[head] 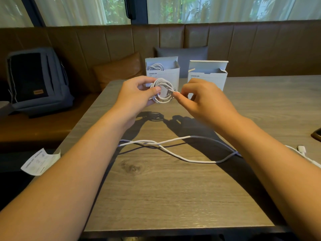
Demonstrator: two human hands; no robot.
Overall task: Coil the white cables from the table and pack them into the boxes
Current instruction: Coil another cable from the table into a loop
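White coiled cable [163, 92] | both hands pinching it: left [137, 92], right [203, 100] | loose cable [173, 150] partly behind forearms

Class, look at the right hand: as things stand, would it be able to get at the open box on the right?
Probably yes. The right hand is just in front of the right box, nothing between them, but it pinches the coiled cable, so it isn't free.

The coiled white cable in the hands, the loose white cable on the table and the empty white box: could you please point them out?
Coiled white cable [162, 92], head view, on its loops.
Loose white cable [173, 152], head view, mid-length.
Empty white box [207, 79], head view, front face.
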